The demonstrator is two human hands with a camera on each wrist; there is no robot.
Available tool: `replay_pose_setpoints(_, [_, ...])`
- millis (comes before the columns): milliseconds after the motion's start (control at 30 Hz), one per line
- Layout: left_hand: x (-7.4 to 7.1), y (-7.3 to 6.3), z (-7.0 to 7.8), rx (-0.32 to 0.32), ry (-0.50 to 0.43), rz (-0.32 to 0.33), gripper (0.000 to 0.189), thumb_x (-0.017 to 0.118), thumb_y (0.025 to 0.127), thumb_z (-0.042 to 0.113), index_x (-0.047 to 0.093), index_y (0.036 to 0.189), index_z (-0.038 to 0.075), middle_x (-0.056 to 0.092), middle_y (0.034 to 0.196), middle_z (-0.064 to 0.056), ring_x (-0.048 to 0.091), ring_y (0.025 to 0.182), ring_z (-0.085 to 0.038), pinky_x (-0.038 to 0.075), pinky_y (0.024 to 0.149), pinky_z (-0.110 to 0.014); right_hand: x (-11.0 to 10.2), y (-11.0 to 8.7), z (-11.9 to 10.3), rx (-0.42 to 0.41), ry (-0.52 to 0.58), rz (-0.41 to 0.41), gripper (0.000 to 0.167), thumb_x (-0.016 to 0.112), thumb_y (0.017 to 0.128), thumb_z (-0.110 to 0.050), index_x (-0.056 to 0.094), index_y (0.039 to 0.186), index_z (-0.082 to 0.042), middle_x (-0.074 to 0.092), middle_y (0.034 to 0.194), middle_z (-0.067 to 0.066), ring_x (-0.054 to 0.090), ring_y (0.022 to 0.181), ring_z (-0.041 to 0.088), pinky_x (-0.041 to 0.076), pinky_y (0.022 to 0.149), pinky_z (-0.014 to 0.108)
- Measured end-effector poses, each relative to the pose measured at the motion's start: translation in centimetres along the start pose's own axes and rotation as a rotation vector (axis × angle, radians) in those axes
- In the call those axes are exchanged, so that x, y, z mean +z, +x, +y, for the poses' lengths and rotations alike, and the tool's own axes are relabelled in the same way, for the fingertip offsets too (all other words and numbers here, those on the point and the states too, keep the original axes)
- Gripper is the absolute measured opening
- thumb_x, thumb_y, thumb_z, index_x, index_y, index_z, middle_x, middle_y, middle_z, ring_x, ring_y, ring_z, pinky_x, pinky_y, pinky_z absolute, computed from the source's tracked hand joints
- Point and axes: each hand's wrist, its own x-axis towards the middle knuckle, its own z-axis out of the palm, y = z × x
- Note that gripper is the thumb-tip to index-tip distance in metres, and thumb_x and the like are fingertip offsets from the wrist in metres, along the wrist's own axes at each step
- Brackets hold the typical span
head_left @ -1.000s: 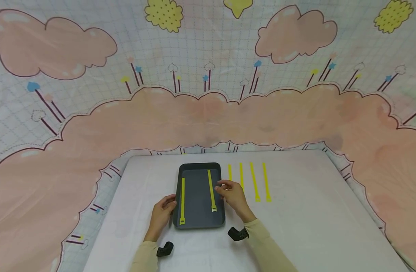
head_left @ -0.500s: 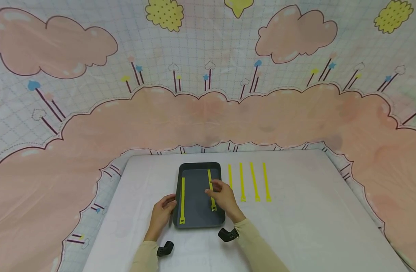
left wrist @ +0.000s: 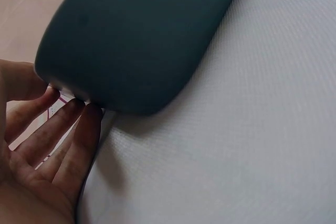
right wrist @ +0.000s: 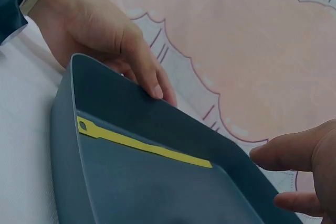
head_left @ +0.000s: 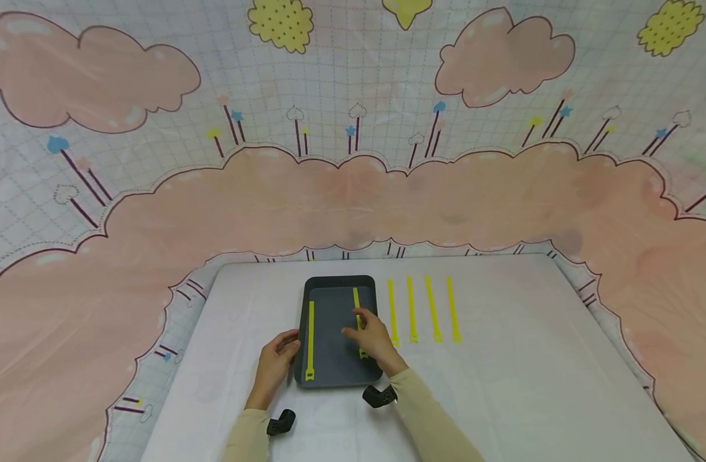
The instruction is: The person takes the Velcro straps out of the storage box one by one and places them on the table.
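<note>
A dark grey rectangular tray [head_left: 332, 333] lies on the white table. Inside, a yellow hook-and-loop cable tie [head_left: 310, 340] with a slotted head runs along the left wall. A second yellow cable tie [head_left: 356, 296] lies on the right side, partly covered by my right hand [head_left: 377, 339]. That hand hovers over the tray, thumb and index finger apart, with nothing between them. My left hand [head_left: 273, 367] touches the tray's left wall, with extended fingers [left wrist: 81, 129] against its outside. In the right wrist view the left thumb side is right at the rim.
Several more yellow cable ties [head_left: 432, 308] lie in a row on the table [head_left: 531, 359], right of the tray. A patterned cloth backdrop [head_left: 353, 205] rises behind. Black devices [head_left: 281, 422] sit at both wrists.
My right hand has moved left from the tray's right rim to over the tray, uncovering the nearest cable ties outside it and covering part of the inner right one. The left hand has stayed put.
</note>
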Motion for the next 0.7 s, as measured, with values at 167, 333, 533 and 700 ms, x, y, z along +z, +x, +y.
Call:
replay_pose_setpoints(167, [0.0,0.0,0.0,0.001,0.004,0.008,0.034,0.062,0.096,0.014,0.061,0.129,0.005,0.064,0.128,-0.019,0.065,0.112,-0.021,0.051,0.076,-0.018,0.4,0.3,0.2,0.011,-0.014,-0.010,0.056,0.075,0.085,-0.020,0.056,0.135,-0.007,0.055,0.138,0.023,0.052,0.129,0.040,0.045,0.102,0.052])
replay_pose_setpoints(333, [-0.1,0.0,0.1,-0.006,-0.010,0.009,0.034,0.062,0.096,0.013,0.062,0.129,0.005,0.064,0.128,-0.018,0.065,0.110,-0.017,0.050,0.076,-0.017,0.9,0.8,0.6,0.008,-0.029,-0.036,0.052,0.076,0.085,-0.017,0.058,0.132,-0.005,0.059,0.134,0.020,0.056,0.124,0.036,0.048,0.099,0.047])
replay_pose_setpoints(533, [0.0,0.0,0.0,0.009,-0.001,0.001,0.035,0.062,0.095,0.012,0.061,0.129,0.003,0.064,0.128,-0.021,0.065,0.112,-0.021,0.050,0.075,-0.018,1.4,1.4,1.0,-0.042,-0.051,-0.009,0.050,0.077,0.082,-0.012,0.060,0.128,-0.002,0.064,0.125,0.016,0.065,0.107,0.029,0.054,0.086,0.039])
replay_pose_setpoints(700, [-0.1,0.0,-0.1,0.000,-0.005,0.004,0.034,0.062,0.095,0.013,0.062,0.129,0.005,0.064,0.128,-0.019,0.065,0.113,-0.023,0.050,0.076,-0.017,1.9,2.0,1.1,-0.119,-0.140,0.086,0.041,0.077,0.078,-0.010,0.068,0.118,-0.001,0.070,0.100,0.013,0.063,0.083,0.020,0.051,0.072,0.033])
